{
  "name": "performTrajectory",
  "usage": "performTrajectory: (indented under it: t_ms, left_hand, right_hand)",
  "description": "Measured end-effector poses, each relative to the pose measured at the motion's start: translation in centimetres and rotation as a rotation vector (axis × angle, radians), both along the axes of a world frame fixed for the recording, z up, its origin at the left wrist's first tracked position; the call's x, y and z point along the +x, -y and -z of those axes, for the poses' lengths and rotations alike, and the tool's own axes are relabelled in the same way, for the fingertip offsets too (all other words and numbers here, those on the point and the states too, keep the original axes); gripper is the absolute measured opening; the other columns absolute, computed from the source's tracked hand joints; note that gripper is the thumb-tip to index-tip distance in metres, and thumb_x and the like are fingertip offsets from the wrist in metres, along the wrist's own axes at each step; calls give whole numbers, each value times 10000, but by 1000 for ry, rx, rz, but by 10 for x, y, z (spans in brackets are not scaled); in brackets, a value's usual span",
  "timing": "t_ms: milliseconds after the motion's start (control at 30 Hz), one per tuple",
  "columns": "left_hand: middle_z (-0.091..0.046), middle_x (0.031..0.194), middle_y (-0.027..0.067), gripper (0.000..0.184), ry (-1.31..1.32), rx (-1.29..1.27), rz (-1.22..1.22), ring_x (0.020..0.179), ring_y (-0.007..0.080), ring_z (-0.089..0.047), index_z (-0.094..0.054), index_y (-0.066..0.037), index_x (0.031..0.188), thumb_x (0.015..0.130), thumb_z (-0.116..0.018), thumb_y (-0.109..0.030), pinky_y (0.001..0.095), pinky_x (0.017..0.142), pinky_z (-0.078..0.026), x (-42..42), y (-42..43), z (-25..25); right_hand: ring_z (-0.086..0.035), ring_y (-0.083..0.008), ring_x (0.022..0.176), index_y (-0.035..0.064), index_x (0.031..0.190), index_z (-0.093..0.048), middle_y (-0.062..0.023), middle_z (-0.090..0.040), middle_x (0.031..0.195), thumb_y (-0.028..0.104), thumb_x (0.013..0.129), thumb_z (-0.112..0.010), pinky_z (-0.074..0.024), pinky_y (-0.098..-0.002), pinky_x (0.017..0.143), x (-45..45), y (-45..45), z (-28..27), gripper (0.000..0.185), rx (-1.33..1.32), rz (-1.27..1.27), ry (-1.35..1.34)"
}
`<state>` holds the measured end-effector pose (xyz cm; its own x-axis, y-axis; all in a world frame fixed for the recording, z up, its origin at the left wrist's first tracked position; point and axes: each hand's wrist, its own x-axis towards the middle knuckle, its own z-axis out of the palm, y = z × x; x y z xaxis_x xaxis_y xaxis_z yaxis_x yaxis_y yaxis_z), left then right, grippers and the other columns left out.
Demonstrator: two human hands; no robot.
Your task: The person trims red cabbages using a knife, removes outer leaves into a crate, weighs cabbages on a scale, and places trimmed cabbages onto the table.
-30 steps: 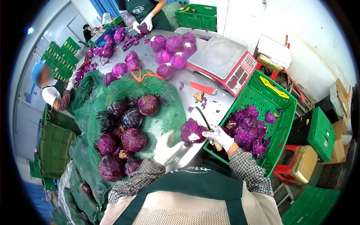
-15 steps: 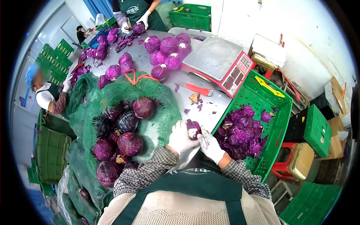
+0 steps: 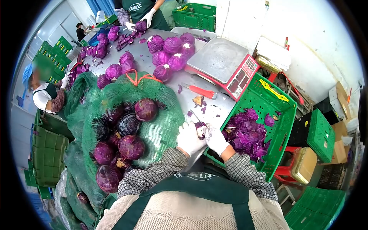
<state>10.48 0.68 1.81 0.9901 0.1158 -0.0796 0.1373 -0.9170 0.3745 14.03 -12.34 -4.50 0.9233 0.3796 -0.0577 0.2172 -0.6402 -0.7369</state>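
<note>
Both hands wear white gloves and meet at the table's near edge. My left hand (image 3: 189,138) is wrapped round a red cabbage (image 3: 199,125), mostly hidden by the gloves, with its pale stem end towards my right hand. My right hand (image 3: 216,140) is closed at the stem end; a thin dark blade (image 3: 194,115) sticks up beyond the fingers, its handle hidden. Left of my hands, a green mesh bag (image 3: 168,111) lies open round several dark cabbages (image 3: 131,147). On the right stands a green crate (image 3: 281,132) with loose purple leaves (image 3: 247,134).
A red-framed scale (image 3: 220,61) stands beyond the crate. An orange-handled knife (image 3: 202,91) lies before it. Several peeled cabbages (image 3: 172,45) are on the metal table (image 3: 147,59). Co-workers stand at the far side and left. Red stools (image 3: 291,165) are right of the crate.
The hands have come together round the cabbage. The knife, held in my right hand a second ago, now has its blade pointing up beyond the fingers. The view has shifted slightly.
</note>
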Motion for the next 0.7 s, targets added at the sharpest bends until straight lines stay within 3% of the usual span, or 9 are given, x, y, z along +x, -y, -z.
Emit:
performTrajectory:
  t_ms: [67,133,167,333,367,500,567,600,700]
  left_hand:
    - [-495,1109,232,756,45,-24,21,1019,407,-498,-461,29,1195,663,-692,-457,458,866,-466,-4,-4,1]
    - [-497,1093,214,706,297,-77,71,998,400,-499,-472,7,1170,633,-716,-379,446,854,-469,-24,-10,12]
    - [-496,1091,208,693,439,-59,93,989,393,-502,-474,-1,1166,624,-725,-354,441,849,-470,-33,-17,23]
    - [-325,1387,268,990,123,-630,55,1329,387,-309,-300,11,1391,632,-808,-370,432,1110,-283,-59,-66,36]
    - [-321,1389,265,987,98,-655,29,1329,384,-310,-305,5,1392,634,-809,-378,430,1109,-284,-57,-66,31]
    - [-312,1398,257,969,82,-642,-66,1305,374,-355,-330,-29,1398,645,-802,-413,404,1092,-318,-52,-50,30]
    - [-340,1393,255,969,107,-415,30,1277,378,-392,-327,-42,1405,641,-796,-410,401,1077,-340,-45,-40,26]
    - [-349,1391,253,974,121,-374,75,1267,380,-401,-321,-32,1404,640,-794,-407,405,1069,-349,-45,-34,25]
    - [-373,1385,246,992,135,-279,161,1241,384,-422,-299,2,1402,640,-789,-402,416,1047,-370,-40,-22,17]
  right_hand:
    - [-627,-328,805,-47,1010,-576,-220,-634,872,137,955,-426,-506,-390,737,8,11,21,244,154,27,84]
    - [-583,-239,526,5,946,-577,-126,-598,705,241,991,-387,-487,-338,489,16,28,20,307,532,326,-478]
    - [-548,-218,474,23,915,-568,-111,-575,655,274,999,-375,-456,-337,442,17,34,22,327,581,374,-459]
    - [-483,-164,377,66,855,-524,-55,-480,505,402,992,-435,-376,-316,339,-2,70,69,374,655,407,-130]
    - [-458,-151,359,40,993,-554,-35,-492,526,434,968,-482,-361,-302,333,-10,77,26,401,772,562,-419]
    - [-650,-214,793,-20,1341,-429,-137,-642,998,390,947,-547,-530,-312,714,-2,140,71,580,-125,625,475]
    - [-606,-223,1023,-19,1386,-390,-195,-580,1242,218,893,-650,-469,-307,905,-20,105,-26,605,368,366,-5]
    - [-592,-236,1077,-18,1330,-463,-193,-584,1231,194,868,-669,-451,-314,946,-26,90,-23,549,172,229,272]
    - [-520,-324,1207,-23,1299,-482,-229,-523,1300,239,882,-638,-413,-365,1016,-46,45,-52,517,171,-124,158]
